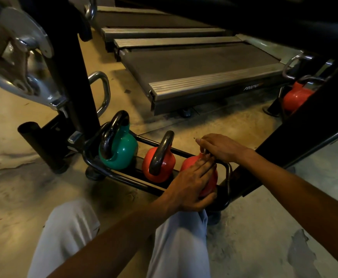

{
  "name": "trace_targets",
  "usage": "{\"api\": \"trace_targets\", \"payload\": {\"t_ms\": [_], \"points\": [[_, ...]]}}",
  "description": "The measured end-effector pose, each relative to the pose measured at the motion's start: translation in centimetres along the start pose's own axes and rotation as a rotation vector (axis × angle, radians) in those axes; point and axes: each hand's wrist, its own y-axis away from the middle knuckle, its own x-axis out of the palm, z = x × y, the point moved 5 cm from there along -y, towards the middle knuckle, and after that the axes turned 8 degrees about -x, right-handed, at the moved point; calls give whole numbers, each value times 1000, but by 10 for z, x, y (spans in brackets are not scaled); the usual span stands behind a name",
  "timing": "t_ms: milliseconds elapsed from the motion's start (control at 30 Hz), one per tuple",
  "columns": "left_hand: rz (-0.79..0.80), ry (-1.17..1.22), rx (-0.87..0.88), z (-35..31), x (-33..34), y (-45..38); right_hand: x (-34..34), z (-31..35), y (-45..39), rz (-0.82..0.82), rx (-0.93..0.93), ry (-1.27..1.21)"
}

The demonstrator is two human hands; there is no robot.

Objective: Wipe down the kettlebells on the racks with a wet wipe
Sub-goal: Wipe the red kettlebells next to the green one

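Three treadmill decks point(200, 63) lie side by side on the concrete floor point(13, 197). Nearer, a low black tube rack point(124, 178) holds three glossy kettlebells: one green kettlebell point(122, 151), a middle red kettlebell point(160, 167), and a near red kettlebell point(210, 183); a fourth kettlebell point(294, 96), red, sits far right. The left hand point(192, 187) lies flat, fingers straight, on the near red bell's body. The right hand point(222, 147) curls over its handle.

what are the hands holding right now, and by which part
Both are on the rightmost red kettlebell. The right hand grips its handle at the top; the left hand lies flat against the near side of its body. No wipe is visible.
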Motion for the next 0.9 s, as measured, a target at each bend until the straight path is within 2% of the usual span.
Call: {"api": "trace_targets", "payload": {"t_ms": [167, 200, 300, 367, 567, 733, 800, 900], "points": [[25, 7, -7, 3, 6, 0, 8, -7, 4, -103, 345, -273], [26, 8, -10, 4, 7, 0, 11, -8, 7, -162, 420, -443], [29, 18, -21, 5, 11, 1, 18, -6, 16, -317, 644, -1269], [30, 38, -30, 5, 11, 1, 10, 2, 26, -319, 676, -1508], [38, 111, -5, 11, 0, -5, 23, 8, 59, -333, 674, -1596], [53, 274, -194, 32, -16, -30, 42, 17, 77, -376, 650, -1678], [125, 219, -140, 37, -19, -46, 42, 16, 78, -468, 627, -1707], [285, 139, -12, 40, -24, -62, 40, 18, 77, -574, 494, -1718]]}}
